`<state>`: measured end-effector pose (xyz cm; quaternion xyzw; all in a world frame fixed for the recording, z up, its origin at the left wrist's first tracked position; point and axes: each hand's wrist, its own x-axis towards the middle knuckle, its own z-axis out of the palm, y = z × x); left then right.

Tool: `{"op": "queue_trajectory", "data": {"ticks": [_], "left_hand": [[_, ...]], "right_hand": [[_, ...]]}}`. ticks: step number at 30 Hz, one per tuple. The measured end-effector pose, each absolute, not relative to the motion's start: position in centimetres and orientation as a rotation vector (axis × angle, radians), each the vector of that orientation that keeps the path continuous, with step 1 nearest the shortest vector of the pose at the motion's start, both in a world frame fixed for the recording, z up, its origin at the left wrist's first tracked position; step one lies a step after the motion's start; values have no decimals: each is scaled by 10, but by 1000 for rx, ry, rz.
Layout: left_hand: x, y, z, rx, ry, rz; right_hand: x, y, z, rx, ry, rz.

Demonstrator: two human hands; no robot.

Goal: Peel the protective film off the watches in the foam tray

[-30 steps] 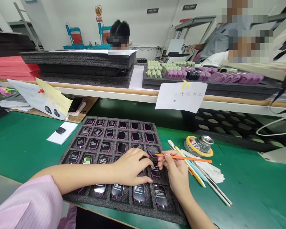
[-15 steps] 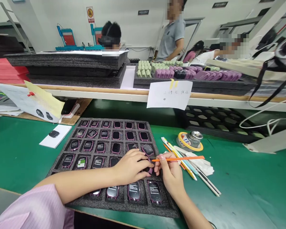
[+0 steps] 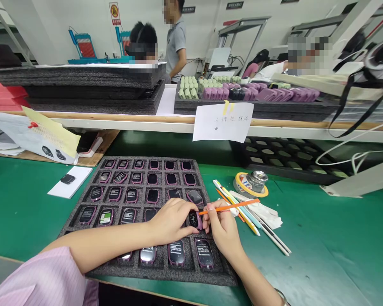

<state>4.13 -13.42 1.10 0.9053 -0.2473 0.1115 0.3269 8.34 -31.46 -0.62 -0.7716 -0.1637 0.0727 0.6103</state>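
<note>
In right hand (image 3: 221,225), orange stick (image 3: 231,207) pointing left.

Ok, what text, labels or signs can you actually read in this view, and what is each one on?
No text here reads clearly.
White paper note taped to the shelf edge: handwritten characters, too faint to read.
Red and yellow wall sign: symbol only, its caption is blurred.
Dark wall plaques: too small to read.
Watch screens in the foam tray, including the watch in the left hand: text lines too small.
Tape roll: print blurred.
</note>
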Motion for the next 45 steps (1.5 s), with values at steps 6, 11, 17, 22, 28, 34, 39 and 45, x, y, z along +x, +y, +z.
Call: {"op": "queue_trajectory", "data": {"ticks": [6, 11, 17, 22, 28, 34, 39, 45], "left_hand": [[42, -133, 10, 2377, -646, 266], [36, -139, 17, 2369, -632, 287], [16, -163, 20, 2411, -974, 425], [6, -163, 14, 2419, -925, 334], [1, -151, 9, 2393, -1042, 497], [4, -151, 8, 2342, -1035, 466], [3, -152, 12, 2362, -1058, 471], [1, -151, 13, 2317, -907, 327]], "right_hand": [[85, -315, -7, -1799, -389, 148], [85, -315, -4, -1843, -429, 114], [86, -315, 0, -1758, -300, 56], [75, -325, 10, -1558, -148, -1], [36, -339, 9, -1538, -223, 74], [17, -338, -4, -1583, -317, 33], [16, -338, -6, -1631, -321, 24], [15, -340, -12, -1658, -318, 46]]}}
